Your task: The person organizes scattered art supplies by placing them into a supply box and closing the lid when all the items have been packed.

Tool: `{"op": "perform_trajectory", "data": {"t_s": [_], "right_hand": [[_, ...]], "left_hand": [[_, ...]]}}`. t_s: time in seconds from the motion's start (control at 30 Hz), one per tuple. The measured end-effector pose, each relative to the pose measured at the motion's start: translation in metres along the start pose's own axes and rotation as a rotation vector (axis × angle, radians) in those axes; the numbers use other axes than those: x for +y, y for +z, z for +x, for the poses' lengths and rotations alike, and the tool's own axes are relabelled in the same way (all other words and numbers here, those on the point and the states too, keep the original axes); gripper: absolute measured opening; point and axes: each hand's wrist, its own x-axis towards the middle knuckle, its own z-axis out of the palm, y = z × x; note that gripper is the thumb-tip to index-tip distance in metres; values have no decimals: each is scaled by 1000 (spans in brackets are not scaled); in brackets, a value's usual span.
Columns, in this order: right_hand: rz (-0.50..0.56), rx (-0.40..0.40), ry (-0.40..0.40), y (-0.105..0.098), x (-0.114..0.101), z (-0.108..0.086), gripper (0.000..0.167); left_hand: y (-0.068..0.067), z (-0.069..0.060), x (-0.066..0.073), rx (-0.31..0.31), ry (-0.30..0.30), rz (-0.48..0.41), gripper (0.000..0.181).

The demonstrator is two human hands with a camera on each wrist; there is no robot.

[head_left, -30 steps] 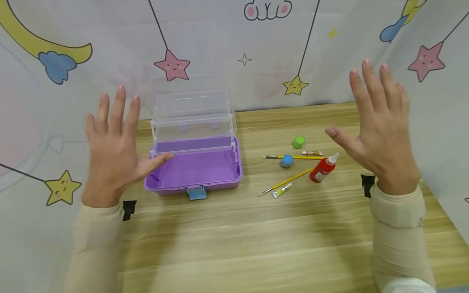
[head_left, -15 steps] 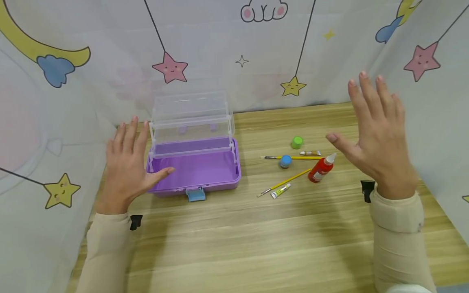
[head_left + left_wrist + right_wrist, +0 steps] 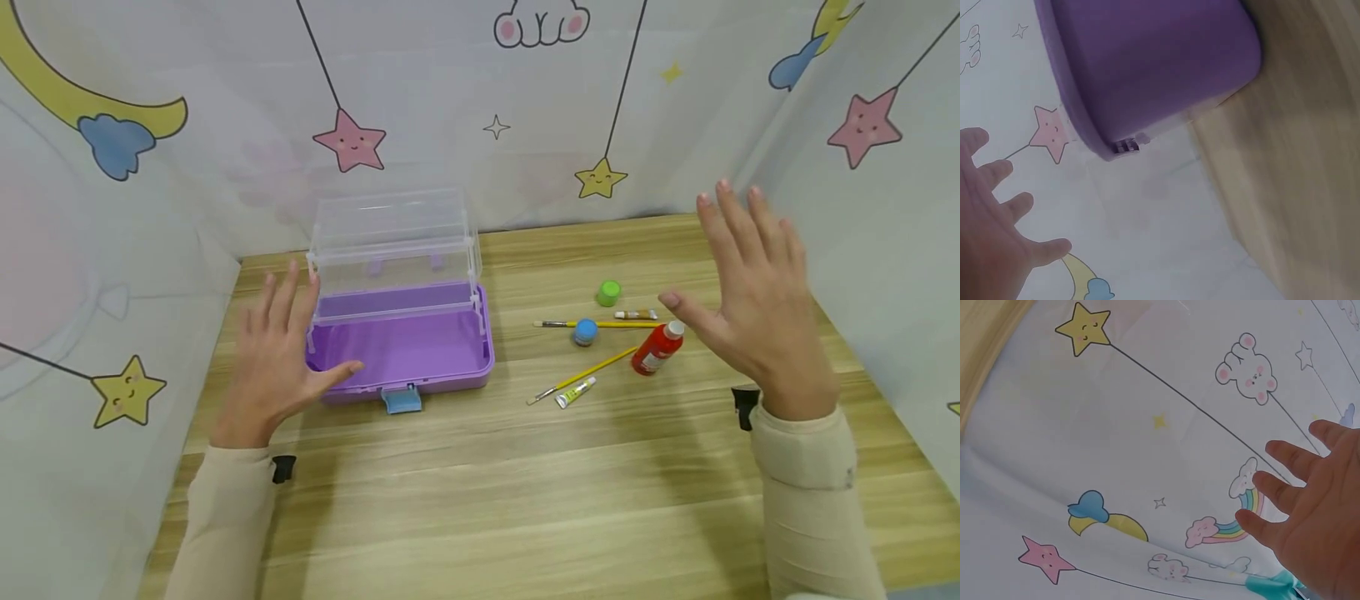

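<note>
In the head view my left hand (image 3: 273, 358) is raised with spread fingers at the left side of a purple storage box (image 3: 405, 346). The box stands open, its clear tiered trays and lid (image 3: 393, 221) folded back and its blue latch (image 3: 402, 399) hanging in front. Its purple side (image 3: 1154, 62) fills the top of the left wrist view. My right hand (image 3: 765, 308), also spread and holding nothing, hovers right of a red bottle with a white cap (image 3: 654, 351). Left of that bottle lie a blue-lidded pot (image 3: 585, 332) and a green-lidded pot (image 3: 609, 292).
Two yellow paintbrushes (image 3: 592, 370) lie on the wooden table (image 3: 480, 508), with a yellow-green paint tube (image 3: 576, 392) and a brown paint tube (image 3: 636, 315) beside them. A white curtain printed with stars (image 3: 435, 92) encloses the back and sides.
My left hand has moved right and down, closer to the box. My right hand has come down and slightly left, towards the red bottle. The objects on the table stay put.
</note>
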Motion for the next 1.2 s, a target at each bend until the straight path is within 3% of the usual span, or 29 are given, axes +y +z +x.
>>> {"op": "perform_trajectory", "data": {"t_s": [0.2,0.73,1.2], "right_hand": [[17,-26,14,6,2,-6,98],[58,-115,51,23,8,-27,90],[75,-182,91,35,12,-40,87]], "left_hand": [[9,-7,-3,-48,-6,-7,120],[27,-17,-8,-68,-9,-9,123],[34,-17,-15,-180,-73,1,123]]}}
